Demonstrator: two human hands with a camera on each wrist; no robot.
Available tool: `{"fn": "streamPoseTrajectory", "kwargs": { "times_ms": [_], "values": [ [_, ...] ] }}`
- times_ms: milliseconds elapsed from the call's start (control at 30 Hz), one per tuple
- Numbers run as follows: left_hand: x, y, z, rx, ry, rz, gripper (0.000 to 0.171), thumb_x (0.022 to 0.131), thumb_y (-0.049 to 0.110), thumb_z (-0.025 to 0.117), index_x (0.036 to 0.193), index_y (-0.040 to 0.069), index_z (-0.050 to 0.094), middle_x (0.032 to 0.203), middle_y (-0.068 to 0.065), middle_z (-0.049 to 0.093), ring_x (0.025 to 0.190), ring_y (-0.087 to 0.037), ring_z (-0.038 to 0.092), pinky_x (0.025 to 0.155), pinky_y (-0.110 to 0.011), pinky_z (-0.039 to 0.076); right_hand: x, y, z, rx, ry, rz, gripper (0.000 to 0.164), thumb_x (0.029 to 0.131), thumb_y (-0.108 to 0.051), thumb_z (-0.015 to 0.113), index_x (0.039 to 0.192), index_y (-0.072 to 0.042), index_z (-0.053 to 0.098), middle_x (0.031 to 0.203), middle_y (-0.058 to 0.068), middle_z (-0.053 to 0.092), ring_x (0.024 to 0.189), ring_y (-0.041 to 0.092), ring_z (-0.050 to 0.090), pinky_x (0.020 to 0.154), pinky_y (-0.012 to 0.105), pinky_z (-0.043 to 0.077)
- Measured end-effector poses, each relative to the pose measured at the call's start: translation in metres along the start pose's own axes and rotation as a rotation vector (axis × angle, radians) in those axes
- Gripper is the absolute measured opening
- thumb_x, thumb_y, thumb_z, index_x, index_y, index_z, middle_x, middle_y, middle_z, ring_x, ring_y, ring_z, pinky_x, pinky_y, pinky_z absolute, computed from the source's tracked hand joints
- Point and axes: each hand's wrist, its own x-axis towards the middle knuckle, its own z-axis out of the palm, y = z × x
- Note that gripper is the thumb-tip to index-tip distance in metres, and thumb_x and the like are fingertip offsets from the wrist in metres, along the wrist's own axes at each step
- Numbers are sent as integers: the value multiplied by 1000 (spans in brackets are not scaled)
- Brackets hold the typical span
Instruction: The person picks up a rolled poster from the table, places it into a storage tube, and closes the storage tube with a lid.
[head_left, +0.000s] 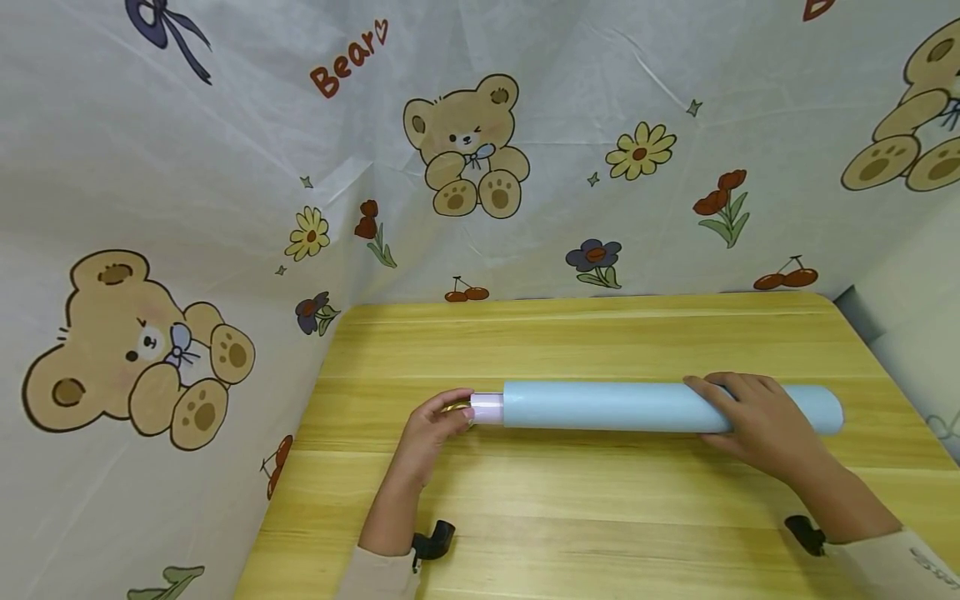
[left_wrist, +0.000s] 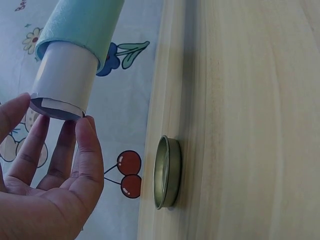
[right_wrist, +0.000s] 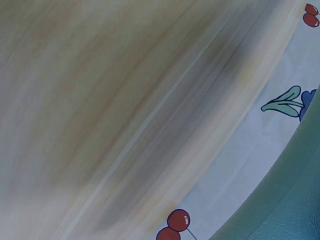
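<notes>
A long pale-blue tube (head_left: 600,407) lies crosswise above the table in the head view. My right hand (head_left: 761,421) grips it near its right end, with the fingers over the top. From the left end sticks out a white roll (left_wrist: 65,75), narrower than the tube and hollow at its end. My left hand (left_wrist: 60,170) pinches the rim of this roll between thumb and fingers. Below that hand, a round gold metal cap (left_wrist: 172,172) rests on the table. The right wrist view shows only the tube's side, so the right hand is hidden there.
The wooden table (head_left: 585,517) has its far edge against a white cloth (head_left: 555,50) printed with bears and flowers. More cloth hangs along the left side. A black wrist camera (head_left: 435,540) sits at the left wrist, another (head_left: 805,533) at the right.
</notes>
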Motion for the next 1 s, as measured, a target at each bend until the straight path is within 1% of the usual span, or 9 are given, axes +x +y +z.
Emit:
{"fn": "streamPoseTrajectory", "kwargs": {
  "times_ms": [100, 167, 267, 433, 567, 667, 733, 800, 1000],
  "values": [
    [-1, 0, 2, -7, -9, 0, 37, 90, 18, 77, 126, 9, 70, 130, -9, 65, 109, -17, 65, 101, -50, 51, 0, 0, 0, 7, 2, 0, 85, 73, -60, 83, 143, -20, 55, 117, 12, 65, 104, 37, 63, 88, 58, 48],
    [-1, 1, 3, -6, -23, 3, 38, 90, 17, 76, 126, 9, 69, 131, -10, 64, 110, -17, 65, 101, -50, 51, 0, -1, 0, 6, -1, 2, 89, 68, -56, 88, 142, -20, 55, 117, 11, 65, 104, 37, 63, 88, 58, 48],
    [-1, 1, 6, -8, -42, 9, 39, 90, 16, 77, 127, 9, 69, 133, -11, 62, 113, -18, 64, 103, -50, 51, 1, -3, 0, -3, -3, 5, 99, 54, -37, 96, 142, -20, 55, 117, 11, 65, 104, 37, 63, 88, 58, 48],
    [-2, 2, 9, -14, -70, 21, 39, 90, 14, 76, 128, 10, 68, 135, -16, 60, 115, -18, 64, 105, -51, 51, 2, -3, 0, -5, -3, 5, 101, 51, -33, 97, 143, -19, 54, 117, 12, 64, 105, 37, 63, 89, 58, 47],
    [-2, 1, 12, -27, -99, 38, 38, 93, 13, 73, 130, 8, 67, 136, -21, 60, 115, -19, 64, 107, -53, 48, 2, -3, 0, 0, -5, 2, 100, 53, -36, 96, 143, -20, 54, 117, 12, 65, 106, 37, 63, 89, 58, 47],
    [-2, 0, 14, -20, -103, 38, 35, 95, 16, 70, 130, 9, 68, 134, -17, 62, 116, -25, 63, 106, -54, 48, 2, -3, 1, 5, -10, 8, 98, 56, -39, 96, 143, -20, 54, 117, 12, 65, 106, 37, 63, 89, 58, 47],
    [-1, -1, 15, -2, -103, 36, 34, 97, 19, 68, 130, 11, 69, 134, -13, 64, 118, -31, 61, 105, -55, 48, 2, -3, 1, 14, -10, 11, 92, 64, -49, 92, 143, -20, 54, 117, 12, 65, 106, 38, 63, 89, 59, 47],
    [-1, -1, 16, 7, -109, 38, 32, 99, 22, 66, 130, 12, 69, 134, -10, 64, 122, -35, 59, 105, -56, 48, 2, -3, 1, 20, -7, 9, 85, 74, -61, 83, 143, -20, 54, 117, 12, 65, 105, 38, 63, 90, 59, 47],
    [-1, -2, 18, 19, -169, 80, 38, 104, 32, 56, 134, 10, 66, 139, -9, 61, 132, -37, 54, 109, -60, 44, 3, -5, 2, 18, 10, -10, 86, 71, -55, 86, 142, -19, 55, 116, 13, 65, 105, 38, 63, 89, 58, 47]
  ]
}}
